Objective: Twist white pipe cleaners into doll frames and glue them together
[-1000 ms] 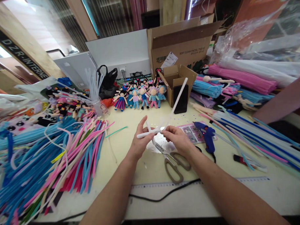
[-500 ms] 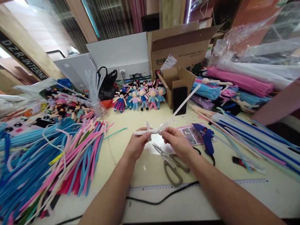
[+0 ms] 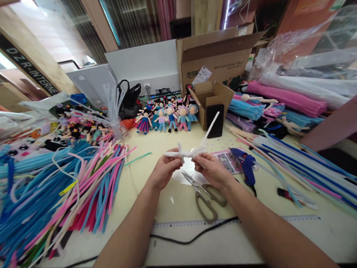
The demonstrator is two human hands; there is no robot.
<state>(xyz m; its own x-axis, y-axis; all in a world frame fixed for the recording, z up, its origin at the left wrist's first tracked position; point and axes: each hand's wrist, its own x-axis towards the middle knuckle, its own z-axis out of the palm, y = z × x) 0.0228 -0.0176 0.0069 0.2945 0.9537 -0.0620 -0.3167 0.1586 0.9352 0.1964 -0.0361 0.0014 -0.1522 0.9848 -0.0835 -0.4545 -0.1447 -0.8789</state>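
Between my two hands is a twisted white pipe cleaner (image 3: 186, 153), held above the middle of the table. My left hand (image 3: 165, 169) pinches its left part, where a short end sticks up and another points left. Fingers of my right hand (image 3: 210, 168) are closed on its right part, from which a long straight end slants up and to the right. Below the hands lie scissors (image 3: 204, 195) with grey-brown handles, blades slightly apart. A blue glue gun (image 3: 246, 166) rests right of my right hand, on a printed picture card (image 3: 224, 160).
Loose coloured pipe cleaners (image 3: 66, 188) cover the left side; more bundles (image 3: 302, 161) lie at right. Small dolls (image 3: 170, 116) stand at the back beside a cardboard box (image 3: 213, 93) and a black phone (image 3: 214, 121). A ruler (image 3: 193, 223) and black cable (image 3: 185, 241) lie near the front.
The long white end now points more steeply upward. My hands have shifted slightly to the right, still holding the pipe cleaner.
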